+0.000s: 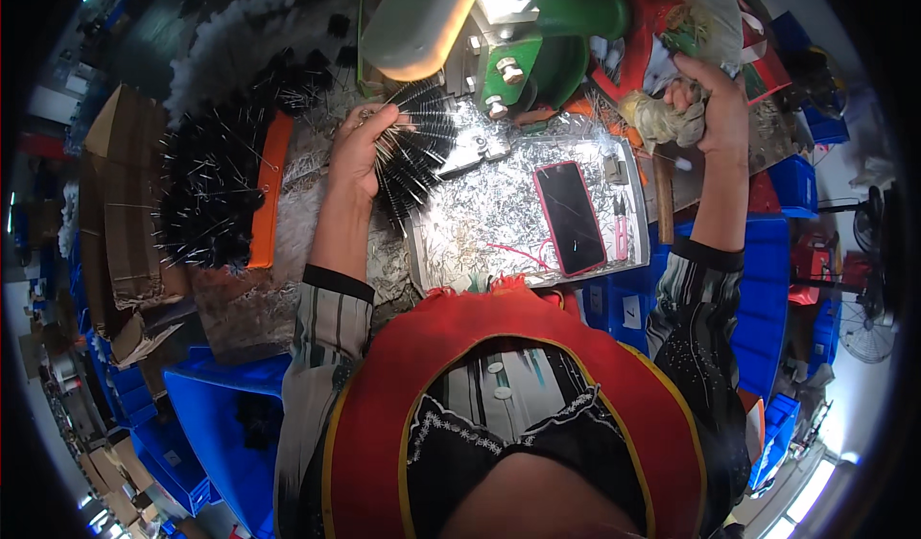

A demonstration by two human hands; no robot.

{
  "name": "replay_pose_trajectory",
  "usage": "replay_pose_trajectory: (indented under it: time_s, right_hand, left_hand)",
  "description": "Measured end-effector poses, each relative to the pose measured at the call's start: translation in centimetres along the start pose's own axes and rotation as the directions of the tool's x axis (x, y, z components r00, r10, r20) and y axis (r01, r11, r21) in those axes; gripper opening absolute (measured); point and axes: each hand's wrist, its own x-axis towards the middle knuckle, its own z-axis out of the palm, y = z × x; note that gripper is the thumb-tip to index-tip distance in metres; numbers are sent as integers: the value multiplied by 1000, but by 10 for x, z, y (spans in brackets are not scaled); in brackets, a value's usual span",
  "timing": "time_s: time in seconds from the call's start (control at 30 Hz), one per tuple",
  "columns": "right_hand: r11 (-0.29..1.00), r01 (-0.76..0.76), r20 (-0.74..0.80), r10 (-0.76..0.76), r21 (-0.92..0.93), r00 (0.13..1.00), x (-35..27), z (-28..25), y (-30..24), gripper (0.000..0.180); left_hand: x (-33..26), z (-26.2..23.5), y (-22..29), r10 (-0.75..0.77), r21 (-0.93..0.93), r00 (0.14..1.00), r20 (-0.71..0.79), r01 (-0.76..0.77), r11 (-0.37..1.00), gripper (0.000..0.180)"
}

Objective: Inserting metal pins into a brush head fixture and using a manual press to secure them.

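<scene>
My left hand (359, 148) is closed around a fanned bunch of small black wire brushes (414, 141), their thin metal stems gathered between thumb and fingers. The bristle ends spread to the right, beside a green machine (518, 64). Over at the right, my right hand (708, 100) has its fingers curled against a pale, yellowish crumpled wad (662, 122); whether this is cloth or plastic I cannot tell. Just below the wad, a wooden handle (664, 199) points toward me. A red bag (638, 31) lies behind it.
A metal tray (480, 237) littered with wire bits holds a red-edged phone (570, 218) and a pink cutter (621, 227). Piled black brushes (211, 189) lie left, beside an orange strip (269, 194) and a cardboard box (129, 203). A lamp (422, 21) overhangs. Blue bins (225, 433) stand nearby.
</scene>
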Motion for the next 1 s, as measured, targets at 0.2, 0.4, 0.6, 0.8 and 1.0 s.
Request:
replay_pose_trajectory:
  time_s: [0.2,0.4,0.6,0.8,1.0]
  right_hand:
    - [984,-131,-4,132,-120,991,3,-1,-18,22]
    - [998,-1,-22,-1,-70,1000,3,-1,-17,14]
    - [911,407,21,-409,58,912,-4,-24,110,11]
    - [989,-47,-187,73,143,980,-3,-14,55,12]
    - [987,-145,33,147,-63,989,6,0,-28,19]
  left_hand:
    - [6,7,0,27,7,999,26,-27,1000,16]
    - [2,11,1,23,27,1000,2,-23,999,15]
    - [5,11,-3,68,2,997,39,-68,998,14]
    - [1,17,-5,170,26,979,-111,-168,985,13]
    - [9,28,-4,192,126,968,-159,-173,977,13]
